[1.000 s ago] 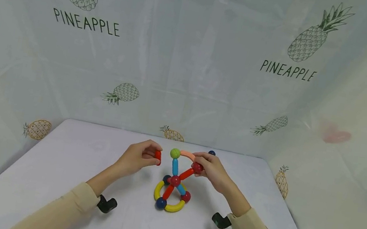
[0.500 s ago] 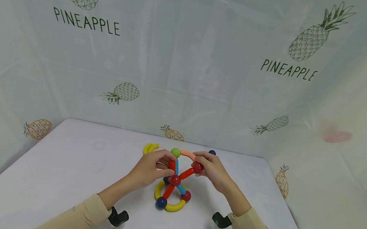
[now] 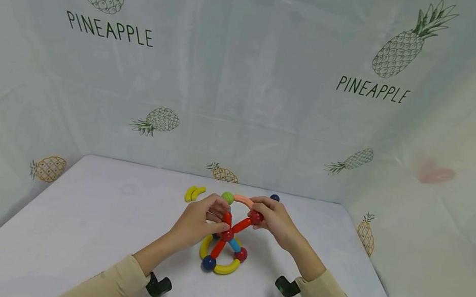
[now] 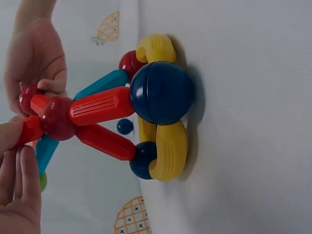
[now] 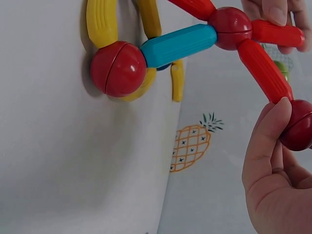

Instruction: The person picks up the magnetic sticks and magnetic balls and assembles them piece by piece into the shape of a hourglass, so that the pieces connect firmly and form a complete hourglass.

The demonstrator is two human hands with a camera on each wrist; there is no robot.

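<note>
Between thumb and fingers my left hand pinches a short red rod, whose inner end meets the central red ball of a magnetic ball-and-rod structure. My right hand holds the upper right red ball, joined by a red rod to the centre. A peach curved rod arches from there to a green ball. Below, red and blue rods slope down to a ring of yellow curved rods, a red ball and dark blue balls on the table.
Two loose yellow curved rods lie near the back of the white table. Behind my right hand sits a loose dark blue ball. A pineapple-print curtain encloses the table's back and sides.
My left hand has moved right with the red rod, bringing it to the central ball and uncovering the two yellow curved rods behind. The right hand has kept its place on the upper red ball.
</note>
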